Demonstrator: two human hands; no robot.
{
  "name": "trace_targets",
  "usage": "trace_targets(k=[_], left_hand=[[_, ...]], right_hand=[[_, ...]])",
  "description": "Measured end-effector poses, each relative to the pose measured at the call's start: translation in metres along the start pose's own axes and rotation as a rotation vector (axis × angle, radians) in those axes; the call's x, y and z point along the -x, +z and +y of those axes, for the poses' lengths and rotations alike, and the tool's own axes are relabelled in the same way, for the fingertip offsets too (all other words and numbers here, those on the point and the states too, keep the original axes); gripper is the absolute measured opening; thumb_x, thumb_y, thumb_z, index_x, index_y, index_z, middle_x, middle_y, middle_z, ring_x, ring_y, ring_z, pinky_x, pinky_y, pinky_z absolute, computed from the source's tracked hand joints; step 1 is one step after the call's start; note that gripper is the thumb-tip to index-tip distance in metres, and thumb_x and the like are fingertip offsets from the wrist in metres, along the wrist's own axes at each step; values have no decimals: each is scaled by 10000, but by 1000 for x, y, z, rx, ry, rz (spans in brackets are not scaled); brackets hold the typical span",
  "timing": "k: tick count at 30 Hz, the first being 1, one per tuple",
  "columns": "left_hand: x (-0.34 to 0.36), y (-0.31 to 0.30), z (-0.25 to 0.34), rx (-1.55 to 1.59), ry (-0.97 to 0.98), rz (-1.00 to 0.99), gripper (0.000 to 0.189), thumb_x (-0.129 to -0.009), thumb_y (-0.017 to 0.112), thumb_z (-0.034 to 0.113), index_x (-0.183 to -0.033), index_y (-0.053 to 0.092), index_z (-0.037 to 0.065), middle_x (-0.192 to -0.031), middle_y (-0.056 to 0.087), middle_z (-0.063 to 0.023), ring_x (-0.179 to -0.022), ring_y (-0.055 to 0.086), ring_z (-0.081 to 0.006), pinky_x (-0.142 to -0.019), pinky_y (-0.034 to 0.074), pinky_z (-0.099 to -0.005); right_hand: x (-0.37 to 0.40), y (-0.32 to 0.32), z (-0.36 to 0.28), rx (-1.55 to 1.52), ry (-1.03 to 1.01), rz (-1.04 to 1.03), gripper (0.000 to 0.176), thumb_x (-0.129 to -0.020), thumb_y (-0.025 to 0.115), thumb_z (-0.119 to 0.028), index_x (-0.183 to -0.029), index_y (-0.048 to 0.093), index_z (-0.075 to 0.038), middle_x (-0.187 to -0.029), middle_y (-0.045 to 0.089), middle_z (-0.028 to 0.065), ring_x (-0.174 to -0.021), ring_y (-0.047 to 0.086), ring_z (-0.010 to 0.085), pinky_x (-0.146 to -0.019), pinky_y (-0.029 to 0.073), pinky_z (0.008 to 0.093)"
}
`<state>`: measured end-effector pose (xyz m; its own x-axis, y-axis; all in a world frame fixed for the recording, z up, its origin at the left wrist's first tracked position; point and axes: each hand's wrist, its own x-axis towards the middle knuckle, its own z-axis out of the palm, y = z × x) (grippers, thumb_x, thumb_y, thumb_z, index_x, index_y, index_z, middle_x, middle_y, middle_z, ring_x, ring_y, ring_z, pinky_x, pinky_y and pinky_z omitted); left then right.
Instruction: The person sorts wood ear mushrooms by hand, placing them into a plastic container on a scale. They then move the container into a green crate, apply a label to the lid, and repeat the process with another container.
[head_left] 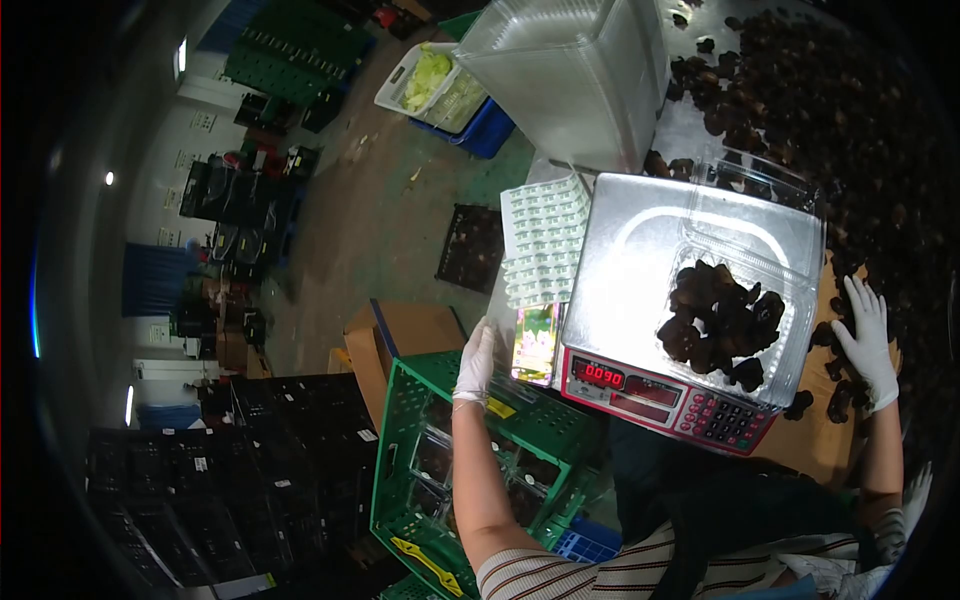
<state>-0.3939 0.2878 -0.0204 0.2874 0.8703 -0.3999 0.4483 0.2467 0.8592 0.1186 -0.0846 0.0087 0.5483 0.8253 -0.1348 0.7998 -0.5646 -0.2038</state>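
A clear plastic tray (705, 370) with dark brown wood ear mushrooms (722, 318) in it rests on the metal pan of a red-framed weighing scale (625, 235); the display reads 0.090. My right hand (868, 340), in a white glove, lies with fingers apart by the loose mushrooms right of the scale, holding nothing. My left hand (476, 365), also gloved, is at the table's left edge with fingers stretched out and nothing visible in it. Close to it lies a small colourful panel, like a phone screen (536, 345), beside a sheet of pale labels (545, 238).
Stacked clear trays (565, 80) stand behind the scale. A large heap of mushrooms (800, 90) spreads over the back and right of the table. Below left are a green crate (385, 450) with packed trays and a cardboard box (400, 350). Black crates (230, 490) are stacked farther left.
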Motion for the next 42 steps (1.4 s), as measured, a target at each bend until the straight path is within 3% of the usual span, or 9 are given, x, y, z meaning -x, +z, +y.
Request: trace_targets(k=[10, 16, 28, 31, 34, 42], left_hand=[[-2, 1, 6, -50, -4, -30, 607, -976, 491, 393, -1399, 382, -29, -1183, 562, -28, -921, 484, -87, -862, 406, -218], [0, 1, 12, -97, -37, -48, 597, -974, 498, 380, -1394, 389, -29, -1218, 564, -48, -933, 499, -102, -872, 412, -229], [-3, 0, 8, -175, -30, -57, 591, -965, 514, 363, -1380, 396, -43, -1346, 506, -133, -1174, 489, -174, -1002, 368, -275], [-2, 1, 9, -219, -19, -46, 588, -965, 515, 361, -1377, 400, -43, -1345, 504, -136, -1166, 492, -174, -996, 373, -276], [1, 5, 12, -241, 27, -6, 588, -968, 514, 373, -1371, 416, -43, -1134, 580, -47, -943, 507, -103, -874, 409, -230], [3, 6, 17, -271, 19, -14, 609, -961, 521, 385, -1377, 404, -44, -1258, 552, -101, -1100, 506, -146, -970, 376, -261]], right_hand=[[-1, 0, -4, 13, 26, -3, 700, -814, 633, -189, -1439, 329, -103, -1453, 354, 159, -1356, 295, 339, -1154, 125, 476], [-1, 1, -5, 31, 26, 5, 706, -812, 634, -193, -1441, 326, -105, -1448, 358, 163, -1355, 294, 339, -1153, 125, 484], [-3, 0, -8, 47, 52, -15, 722, -806, 642, -193, -1444, 319, -104, -1442, 361, 175, -1352, 297, 349, -1154, 124, 487], [-3, 1, -7, 39, 46, -11, 724, -804, 642, -190, -1445, 318, -101, -1445, 358, 176, -1355, 295, 350, -1154, 123, 487], [-2, 2, -8, 35, 44, -6, 727, -803, 641, -185, -1446, 315, -98, -1451, 351, 177, -1360, 290, 350, -1155, 120, 487], [-1, 0, -10, 34, 55, -12, 732, -796, 640, -175, -1447, 314, -95, -1458, 341, 179, -1365, 282, 351, -1157, 115, 488]])
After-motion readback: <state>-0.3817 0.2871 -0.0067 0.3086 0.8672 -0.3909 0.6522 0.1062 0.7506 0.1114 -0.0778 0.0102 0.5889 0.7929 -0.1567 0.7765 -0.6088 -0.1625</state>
